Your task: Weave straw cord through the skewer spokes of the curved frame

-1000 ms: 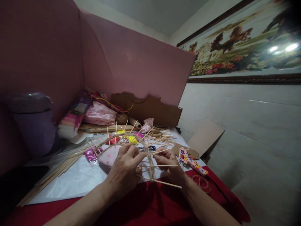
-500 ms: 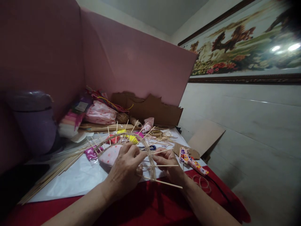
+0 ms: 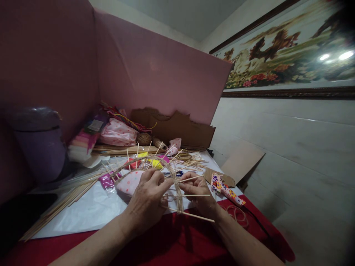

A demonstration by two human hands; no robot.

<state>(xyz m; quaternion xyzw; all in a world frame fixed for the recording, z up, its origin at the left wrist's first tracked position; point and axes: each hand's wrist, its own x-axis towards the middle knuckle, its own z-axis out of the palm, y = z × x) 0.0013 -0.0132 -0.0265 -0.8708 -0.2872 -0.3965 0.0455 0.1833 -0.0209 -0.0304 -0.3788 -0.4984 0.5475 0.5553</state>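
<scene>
A curved frame of thin wooden sticks, woven round with brown twine [image 3: 175, 179], is held up over the table's front edge. Several sticks poke outward from its rim like spokes. My left hand [image 3: 149, 192] is closed on the inner side of the frame, its fingertips at the twine. On the outer side, my right hand [image 3: 198, 188] pinches close to the twine band, beside a stick [image 3: 191, 178]; any strand between its fingertips is too small to see. Pale cloth with pink dots [image 3: 129, 183] sits inside the frame, partly behind my left hand.
Bundled sticks [image 3: 61, 207] lie along the left on white sheeting. Twine balls [image 3: 144, 139], a dotted cloth bundle [image 3: 119, 132] and torn cardboard [image 3: 177, 127] stand at the back. At right are a flower-patterned glue gun-shaped object [image 3: 226, 190] and loose twine [image 3: 237, 216] on red cloth.
Hardly anything differs. Both hands keep their hold at the same part of the frame, and the view has shifted very slightly.
</scene>
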